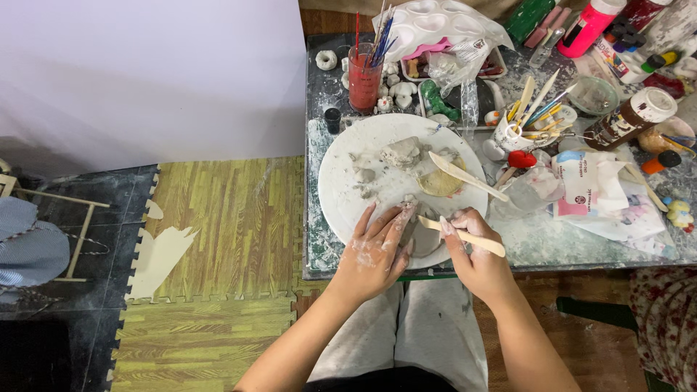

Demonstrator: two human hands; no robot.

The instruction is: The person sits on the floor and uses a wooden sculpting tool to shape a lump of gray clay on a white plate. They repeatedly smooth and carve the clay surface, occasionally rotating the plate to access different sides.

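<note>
— Where was the clay piece at that point?

— On the near edge of the round white board, which sat on the cluttered desk. The left hand lay over the piece, fingers curled against it, so its grip was closed on the clay. The right hand pinched a wooden modelling tool, its tip touching the piece.

— What looked risky?

— The piece sat close to the board's near rim, just above the person's lap. A hard push with the tool could, I judged, slide it toward that edge, or gouge the soft clay where the left fingers pressed.

— Anything else nearby?

— A second wooden knife lay across the board beside a larger clay lump and a yellowish disc. A sweeping elbow might have knocked it off. The red water cup with brushes stood just beyond the board; a careless reach could have tipped it over the work.
</note>
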